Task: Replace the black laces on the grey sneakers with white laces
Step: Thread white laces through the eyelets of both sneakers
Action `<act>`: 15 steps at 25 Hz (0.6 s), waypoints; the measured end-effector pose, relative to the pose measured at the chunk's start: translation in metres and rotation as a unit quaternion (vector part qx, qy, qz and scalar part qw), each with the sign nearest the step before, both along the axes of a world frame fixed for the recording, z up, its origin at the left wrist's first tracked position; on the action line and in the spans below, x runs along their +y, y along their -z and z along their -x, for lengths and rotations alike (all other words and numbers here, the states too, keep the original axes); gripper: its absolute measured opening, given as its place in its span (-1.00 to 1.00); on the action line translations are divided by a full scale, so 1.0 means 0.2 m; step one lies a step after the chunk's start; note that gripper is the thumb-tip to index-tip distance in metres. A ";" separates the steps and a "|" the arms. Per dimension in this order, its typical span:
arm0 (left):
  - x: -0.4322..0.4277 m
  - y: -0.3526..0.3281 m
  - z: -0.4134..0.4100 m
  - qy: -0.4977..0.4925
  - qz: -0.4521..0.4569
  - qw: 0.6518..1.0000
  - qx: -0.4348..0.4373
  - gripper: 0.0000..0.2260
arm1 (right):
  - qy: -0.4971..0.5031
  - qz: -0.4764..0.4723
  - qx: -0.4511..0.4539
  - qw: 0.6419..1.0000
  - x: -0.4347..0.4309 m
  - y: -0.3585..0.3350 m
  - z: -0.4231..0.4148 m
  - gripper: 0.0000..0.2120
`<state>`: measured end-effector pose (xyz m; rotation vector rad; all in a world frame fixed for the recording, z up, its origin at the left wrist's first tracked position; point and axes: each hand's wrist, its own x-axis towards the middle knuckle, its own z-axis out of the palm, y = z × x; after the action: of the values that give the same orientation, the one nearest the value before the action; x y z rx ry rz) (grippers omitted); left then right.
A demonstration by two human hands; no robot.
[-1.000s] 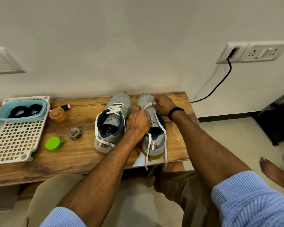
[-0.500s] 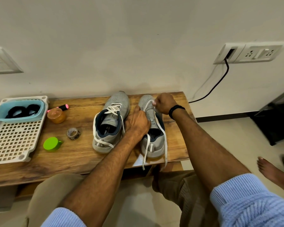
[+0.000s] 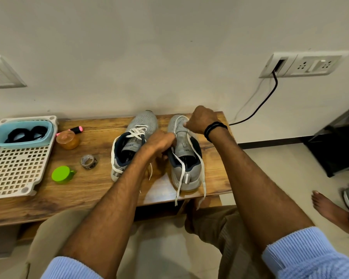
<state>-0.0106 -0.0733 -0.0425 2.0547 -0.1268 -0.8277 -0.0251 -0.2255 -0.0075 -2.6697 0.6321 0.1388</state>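
Head view, person seated facing a wooden counter [image 3: 79, 190].

- Laced sneaker [image 3: 133, 146], 12 o'clock on the counter: white lace crossed through the eyelets and drawn up. This half of the job looks finished.
- Second sneaker [image 3: 186, 158], just beside it at 3 o'clock, heel toward the person. A white lace [image 3: 179, 188] is in the toe-end eyelets only. Both free ends run down over the heel and hang off the near counter edge, probably left long so they stay even for threading.
- Right hand [image 3: 201, 120]: curled, pinching the lace at the toe end, at 12 o'clock of the shoe. Judged to be drawing the bottom bar snug.
- Left hand [image 3: 159, 141]: fingers curled at the inner side of the shoe's throat, at 9 o'clock of it, gripping the upper to steady it against the pull. Cannot tell whether it also pinches a strand.
- Black laces [image 3: 26, 133] lie coiled in a blue tub [image 3: 20, 142] on a white tray [image 3: 14, 170], well apart at 9 o'clock, so they are out of the working area.
- Between the tray and the shoes: orange jar [image 3: 68, 139], tape roll [image 3: 89, 162], green cap [image 3: 60, 175].

Judgement: task past halfway. Crossing the remaining eyelets comes next. Risk: uneven ends.
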 end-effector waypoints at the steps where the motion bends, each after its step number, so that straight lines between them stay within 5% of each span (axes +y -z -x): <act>1: 0.01 -0.02 0.01 -0.002 0.008 1.000 0.012 -0.89 | -0.037 0.009 0.057 0.998 0.04 -0.02 0.04 -0.74; 4: 0.01 -0.03 0.01 0.001 0.016 1.000 0.004 -0.86 | -0.111 -0.010 0.176 0.978 0.18 0.00 0.11 -0.75; 11: 0.01 0.01 -0.03 0.002 -0.028 0.997 -0.074 -0.79 | -0.067 -0.161 0.181 0.968 0.20 0.05 0.09 -0.84; 15: -0.01 0.06 -0.06 -0.005 -0.109 0.973 -0.204 -0.79 | -0.074 -0.105 0.174 0.976 0.17 0.01 0.09 -0.92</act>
<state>0.0016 -0.0760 -0.0551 2.4105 -0.2613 -0.4164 -0.0424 -0.1908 -0.0094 -2.5013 0.4870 0.6870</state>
